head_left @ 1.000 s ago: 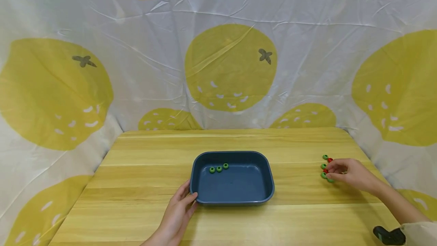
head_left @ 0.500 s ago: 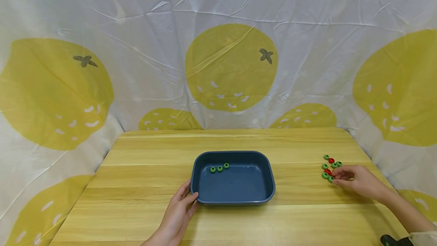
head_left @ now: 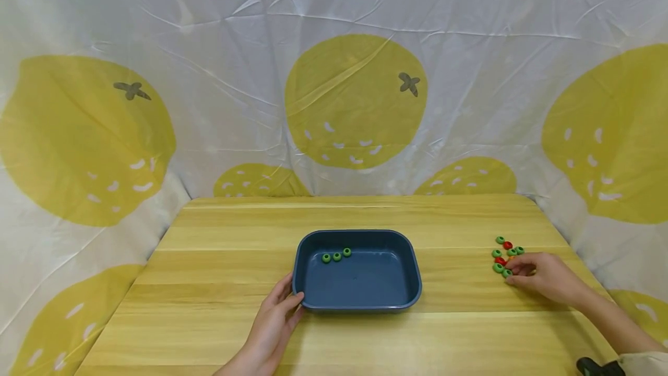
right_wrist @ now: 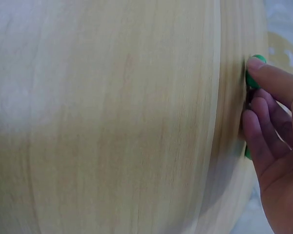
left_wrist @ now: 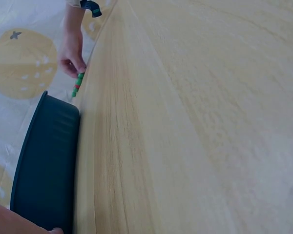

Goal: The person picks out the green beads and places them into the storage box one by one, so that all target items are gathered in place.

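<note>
In the head view my left hand (head_left: 271, 321) holds the near left corner of a dark blue rectangular tray (head_left: 360, 309), thumb on the rim and fingers along the outer wall. Three green beads (head_left: 337, 257) sit inside near the far left corner. On the right, my right hand (head_left: 548, 277) reaches into a small group of beads, thumb and forefinger at a green bead (head_left: 507, 273). The right wrist view shows the thumb against that green bead (right_wrist: 254, 80); the forefinger is mostly hidden. Red beads (head_left: 508, 245), other green beads (head_left: 496, 253) and an orange one (head_left: 512, 258) lie around it.
Everything stands on a wooden table (head_left: 224, 283). A white cloth (head_left: 469, 91) with yellow fruit prints hangs behind and at both sides. A black strap piece (head_left: 597, 367) shows at the right sleeve.
My right hand has drawn back a little to the right and towards me, uncovering more green beads and an orange one. The left hand and tray stay in place.
</note>
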{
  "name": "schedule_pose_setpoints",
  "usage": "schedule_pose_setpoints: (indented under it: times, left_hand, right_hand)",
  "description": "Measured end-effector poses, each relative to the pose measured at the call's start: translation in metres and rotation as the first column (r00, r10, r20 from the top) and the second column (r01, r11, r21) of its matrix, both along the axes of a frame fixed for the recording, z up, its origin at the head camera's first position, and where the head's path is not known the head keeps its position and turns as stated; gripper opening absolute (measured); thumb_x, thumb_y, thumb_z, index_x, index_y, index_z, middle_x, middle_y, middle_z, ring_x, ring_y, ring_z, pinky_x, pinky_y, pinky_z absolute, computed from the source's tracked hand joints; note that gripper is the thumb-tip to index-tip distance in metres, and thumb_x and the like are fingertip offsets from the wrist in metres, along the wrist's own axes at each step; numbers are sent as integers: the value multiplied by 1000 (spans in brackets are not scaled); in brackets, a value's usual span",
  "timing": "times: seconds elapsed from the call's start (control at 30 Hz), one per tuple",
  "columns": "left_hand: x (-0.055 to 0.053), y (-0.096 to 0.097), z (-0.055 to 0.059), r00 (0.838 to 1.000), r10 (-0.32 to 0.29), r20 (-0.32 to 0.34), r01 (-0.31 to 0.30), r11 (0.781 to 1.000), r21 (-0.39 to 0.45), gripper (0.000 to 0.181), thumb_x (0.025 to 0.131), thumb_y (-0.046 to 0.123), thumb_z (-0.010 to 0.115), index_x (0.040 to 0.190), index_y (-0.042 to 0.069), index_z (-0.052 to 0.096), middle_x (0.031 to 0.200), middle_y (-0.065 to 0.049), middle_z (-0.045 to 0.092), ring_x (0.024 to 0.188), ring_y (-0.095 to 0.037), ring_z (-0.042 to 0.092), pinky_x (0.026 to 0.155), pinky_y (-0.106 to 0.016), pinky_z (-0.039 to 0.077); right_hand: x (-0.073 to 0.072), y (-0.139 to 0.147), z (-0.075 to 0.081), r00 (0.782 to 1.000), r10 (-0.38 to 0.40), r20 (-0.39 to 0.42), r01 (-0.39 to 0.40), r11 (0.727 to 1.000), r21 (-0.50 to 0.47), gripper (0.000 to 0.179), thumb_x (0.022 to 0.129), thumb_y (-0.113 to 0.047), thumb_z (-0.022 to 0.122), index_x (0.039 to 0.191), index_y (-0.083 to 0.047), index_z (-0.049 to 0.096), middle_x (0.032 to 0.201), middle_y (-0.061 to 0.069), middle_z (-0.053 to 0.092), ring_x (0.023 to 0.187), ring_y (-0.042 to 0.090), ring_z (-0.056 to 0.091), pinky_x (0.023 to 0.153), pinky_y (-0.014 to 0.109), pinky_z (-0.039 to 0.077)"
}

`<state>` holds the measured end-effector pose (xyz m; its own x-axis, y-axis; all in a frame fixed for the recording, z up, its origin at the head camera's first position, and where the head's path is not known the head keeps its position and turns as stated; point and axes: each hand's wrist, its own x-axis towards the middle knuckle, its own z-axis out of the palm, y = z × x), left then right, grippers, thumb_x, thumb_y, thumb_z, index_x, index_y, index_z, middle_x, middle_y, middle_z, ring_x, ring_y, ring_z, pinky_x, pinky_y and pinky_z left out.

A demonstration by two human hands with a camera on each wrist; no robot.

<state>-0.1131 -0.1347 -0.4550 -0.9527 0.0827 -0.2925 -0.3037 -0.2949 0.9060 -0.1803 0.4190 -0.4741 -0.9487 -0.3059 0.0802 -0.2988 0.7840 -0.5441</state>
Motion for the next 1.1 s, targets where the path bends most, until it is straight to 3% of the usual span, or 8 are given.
schedule_pose_setpoints:
  times: [0.53,0.93,1.1]
  left_hand:
    - [0,0,1,1000,-4,0,4,1000,3,63,107,4,49,162,-3,19,164,-29,19,148,-42,28,119,-54,30]
    - [1,-1,0,1000,-11,-5,11,1000,-2,64,107,5,49,162,-3,19,164,-29,19,149,-43,26,119,-56,28]
    - [1,-1,0,1000,-16,-10,16,1000,-5,63,107,5,49,162,-3,19,164,-29,19,149,-43,27,119,-56,28]
  right_hand:
    - [-1,3,7,999,32,30,-32,999,-2,19,86,-17,86,99,-7,77,86,-8,69,76,4,63,65,27,57]
    - [-14,-6,22,997,74,-38,-74,997,0,14,86,-14,86,96,-11,77,84,-13,69,73,4,63,60,25,54]
    - [-20,-16,32,996,86,-27,-86,996,11,14,88,-16,85,98,-12,76,86,-13,68,76,3,62,61,25,55]
